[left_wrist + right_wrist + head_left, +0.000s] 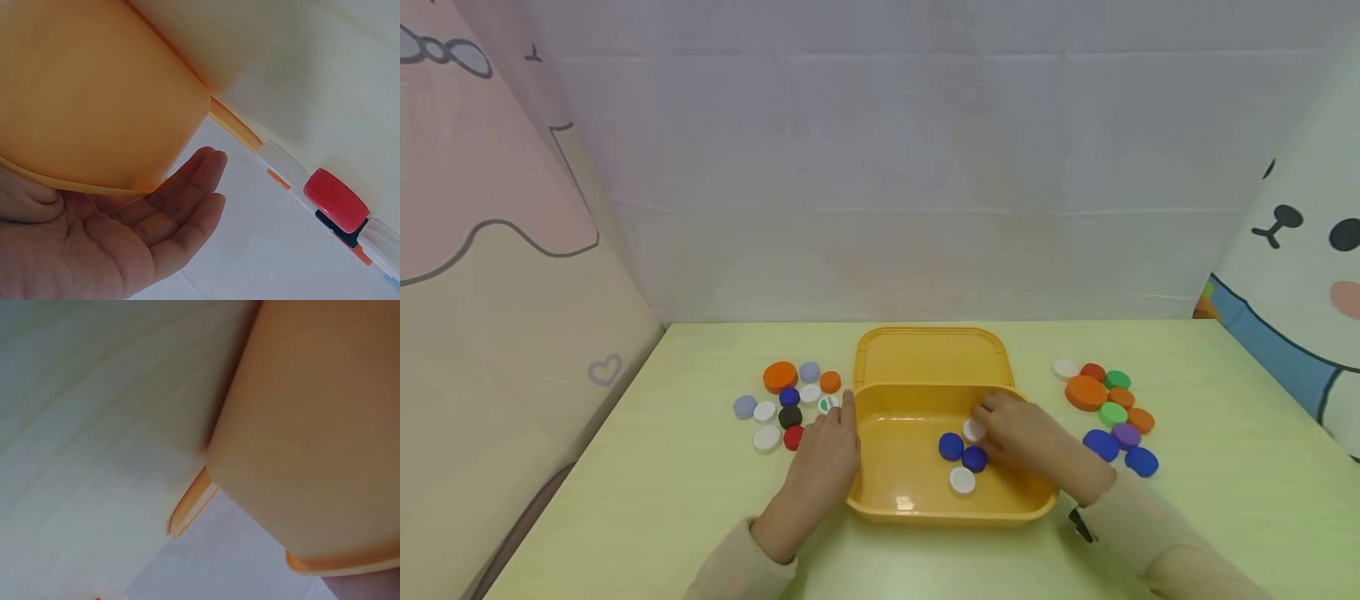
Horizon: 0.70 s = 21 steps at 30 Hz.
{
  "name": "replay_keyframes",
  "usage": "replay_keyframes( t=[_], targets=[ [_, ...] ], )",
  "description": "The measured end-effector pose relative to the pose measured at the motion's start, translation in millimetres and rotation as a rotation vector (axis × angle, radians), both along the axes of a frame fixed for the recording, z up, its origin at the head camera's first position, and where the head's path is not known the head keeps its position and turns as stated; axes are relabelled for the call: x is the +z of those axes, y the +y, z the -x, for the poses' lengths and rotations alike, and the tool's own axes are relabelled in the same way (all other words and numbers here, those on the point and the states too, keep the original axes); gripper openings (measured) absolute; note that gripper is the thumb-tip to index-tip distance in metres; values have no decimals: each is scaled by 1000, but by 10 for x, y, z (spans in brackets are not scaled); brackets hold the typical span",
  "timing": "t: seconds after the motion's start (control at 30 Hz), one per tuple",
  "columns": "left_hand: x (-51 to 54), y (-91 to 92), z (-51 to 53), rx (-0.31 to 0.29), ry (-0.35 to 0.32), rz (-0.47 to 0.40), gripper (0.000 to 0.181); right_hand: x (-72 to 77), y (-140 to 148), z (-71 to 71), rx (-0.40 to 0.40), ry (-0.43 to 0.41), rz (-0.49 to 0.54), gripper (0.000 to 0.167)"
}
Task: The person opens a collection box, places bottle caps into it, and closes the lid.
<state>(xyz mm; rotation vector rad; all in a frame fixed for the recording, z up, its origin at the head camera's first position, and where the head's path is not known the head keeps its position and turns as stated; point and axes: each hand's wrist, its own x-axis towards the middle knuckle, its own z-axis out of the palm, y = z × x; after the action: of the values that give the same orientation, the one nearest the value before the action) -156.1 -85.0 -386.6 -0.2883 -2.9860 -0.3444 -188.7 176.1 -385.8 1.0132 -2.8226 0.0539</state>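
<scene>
Yellow box (891,454) on the desk (1240,508), two blue caps (951,447) and two white caps (962,481) inside. Against its left side, left hand (826,454) with grip spread; within, right hand (1026,435) at the farther white cap (972,430), grip partly hidden, cannot tell if pinching.

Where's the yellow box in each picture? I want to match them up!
Head: the yellow box sits in the lower middle, with caps inside.
Left wrist: its outside fills the upper left.
Right wrist: its outside fills most of the right side.
Shared landmark: the yellow lid, behind the box in the head picture and a thin strip by its corner in both wrist pictures.
</scene>
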Motion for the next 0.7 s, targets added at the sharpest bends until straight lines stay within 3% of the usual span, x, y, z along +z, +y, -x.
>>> replay_keyframes(
  t=[0.23,0.5,0.7],
  targets=[
    [-8,-3,1,-8,12,-2,49,-4,-5,-4,-1,-4,-16,18],
    [-5,-2,-1,0,8,-5,50,100,-1,-60,26,131,-49,22],
    [-12,-3,3,4,-10,-9,51,221,64,-118,-3,171,-45,31]
  ],
)
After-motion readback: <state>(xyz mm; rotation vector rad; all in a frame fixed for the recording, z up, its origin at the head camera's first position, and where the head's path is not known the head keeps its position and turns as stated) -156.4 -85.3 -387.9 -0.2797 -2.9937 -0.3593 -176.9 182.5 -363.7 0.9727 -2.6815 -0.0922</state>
